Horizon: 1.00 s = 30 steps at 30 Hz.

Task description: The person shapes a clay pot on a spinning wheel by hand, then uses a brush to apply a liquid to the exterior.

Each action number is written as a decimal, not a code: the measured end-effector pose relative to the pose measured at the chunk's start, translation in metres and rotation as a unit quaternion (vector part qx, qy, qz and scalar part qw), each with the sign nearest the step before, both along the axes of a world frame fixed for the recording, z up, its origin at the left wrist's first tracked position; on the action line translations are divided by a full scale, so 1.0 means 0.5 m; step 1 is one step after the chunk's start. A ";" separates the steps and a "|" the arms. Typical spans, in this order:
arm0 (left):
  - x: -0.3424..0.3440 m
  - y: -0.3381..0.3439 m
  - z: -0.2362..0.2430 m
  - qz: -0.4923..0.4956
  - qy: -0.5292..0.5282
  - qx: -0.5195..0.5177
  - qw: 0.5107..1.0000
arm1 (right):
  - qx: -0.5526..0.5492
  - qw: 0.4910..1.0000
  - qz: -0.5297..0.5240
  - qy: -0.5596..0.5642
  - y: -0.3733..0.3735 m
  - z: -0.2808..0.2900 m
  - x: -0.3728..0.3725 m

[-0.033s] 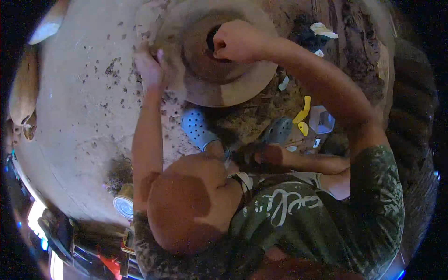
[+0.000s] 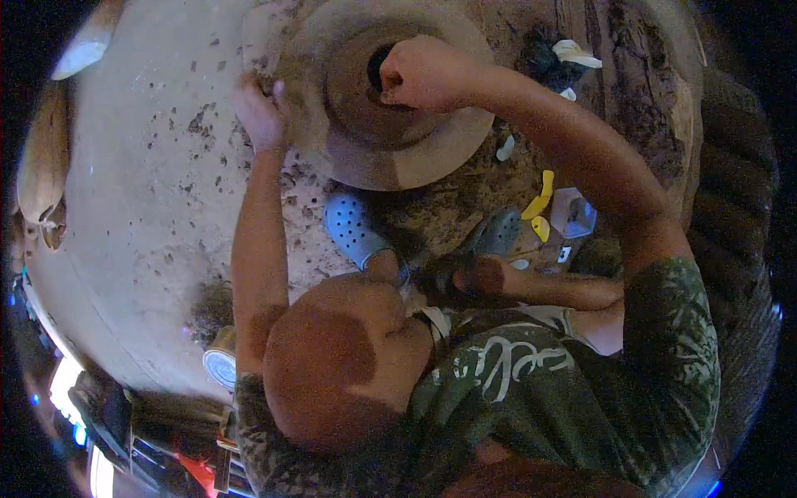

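A broad, round, clay-coloured disc, like a potter's wheel, lies at the top middle. Circular bands run round its raised centre, which has a dark round opening. My right hand is over that opening, closed, thumb and fingers pinched together at its edge. Whatever may be between those fingertips is hidden. Left of the disc, my left hand is held up with its fingers apart, slightly blurred and holding nothing. Between the two hands lies the disc's left part.
Blue perforated clogs are below the disc. At right are yellow flat pieces, a clear plastic tub, a pale kidney-shaped piece and a crumpled white item. A round tin stands lower left. Mud crumbs dot the floor.
My left hand and forearm have shifted slightly to the left, and the fingers look a little more curled. The right hand stays at the opening.
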<state>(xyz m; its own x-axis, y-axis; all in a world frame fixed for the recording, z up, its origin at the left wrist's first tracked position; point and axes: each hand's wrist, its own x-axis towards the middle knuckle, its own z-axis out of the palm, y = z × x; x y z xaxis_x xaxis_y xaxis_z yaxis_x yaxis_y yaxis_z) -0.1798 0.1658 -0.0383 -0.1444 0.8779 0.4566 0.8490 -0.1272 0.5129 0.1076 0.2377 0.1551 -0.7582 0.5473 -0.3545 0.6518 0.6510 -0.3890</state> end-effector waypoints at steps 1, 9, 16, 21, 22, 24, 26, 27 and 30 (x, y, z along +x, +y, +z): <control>0.006 -0.003 0.002 0.003 -0.054 -0.030 0.998 | -0.001 1.000 0.002 0.009 0.001 -0.011 0.005; 0.322 -0.266 0.063 -0.023 -0.163 -0.086 0.983 | 0.001 1.000 0.019 -0.009 0.015 -0.013 0.018; 0.193 -0.128 0.045 0.014 -0.120 -0.150 0.981 | -0.004 1.000 0.014 -0.003 0.022 -0.007 0.021; 0.032 0.048 0.036 0.016 -0.070 -0.075 0.995 | -0.018 1.000 0.010 -0.014 0.029 0.002 0.021; 0.040 0.048 0.042 0.005 -0.059 -0.071 0.996 | -0.017 1.000 0.009 -0.020 0.029 0.008 0.021; 0.065 0.031 0.054 -0.019 -0.036 -0.064 0.997 | -0.015 0.999 0.014 -0.029 0.029 0.008 0.027; 0.110 -0.006 0.062 -0.015 0.014 -0.041 0.999 | -0.008 0.999 0.021 -0.034 0.025 0.003 0.037; 0.128 -0.025 0.064 -0.013 0.039 -0.030 0.999 | -0.020 0.998 0.011 -0.051 0.024 0.010 0.042; 0.152 -0.055 0.066 -0.036 -0.145 -0.161 0.976 | -0.017 0.995 0.015 -0.099 0.013 0.041 0.050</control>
